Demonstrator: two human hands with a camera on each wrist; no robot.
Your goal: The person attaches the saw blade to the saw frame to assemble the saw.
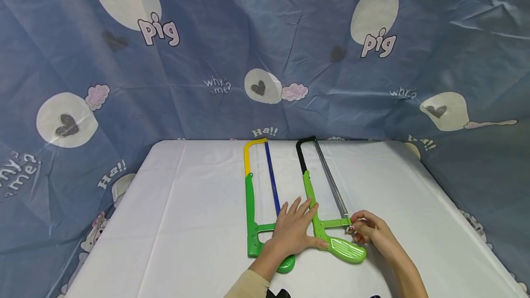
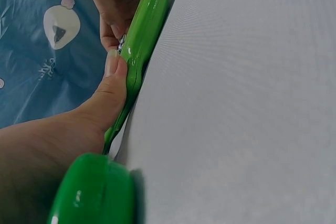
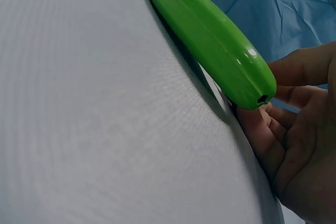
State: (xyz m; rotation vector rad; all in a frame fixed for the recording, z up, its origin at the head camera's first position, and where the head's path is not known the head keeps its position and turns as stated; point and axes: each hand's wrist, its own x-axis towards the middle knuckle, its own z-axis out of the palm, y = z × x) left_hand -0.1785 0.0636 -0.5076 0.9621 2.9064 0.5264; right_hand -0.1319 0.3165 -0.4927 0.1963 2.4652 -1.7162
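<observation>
A light green hacksaw (image 1: 342, 249) with a black front bow lies flat on the white table, its grey blade (image 1: 331, 178) on the right side. My left hand (image 1: 291, 230) rests across its frame with fingers spread, the thumb pressing by the base of the handle. With thumb and fingers, my right hand (image 1: 370, 231) pinches the small metal wing nut (image 1: 349, 229) at the near end of the blade. Left of it lies a darker green hacksaw (image 1: 250, 210) with a yellow bow and blue blade (image 1: 272, 176), partly hidden under my left hand and forearm.
The white-covered table (image 1: 198, 224) reaches back to a blue printed cloth (image 1: 223, 49) hanging behind and around it. The yellow bow (image 1: 247, 155) and the black bow (image 1: 301, 153) both lie near the table's far edge.
</observation>
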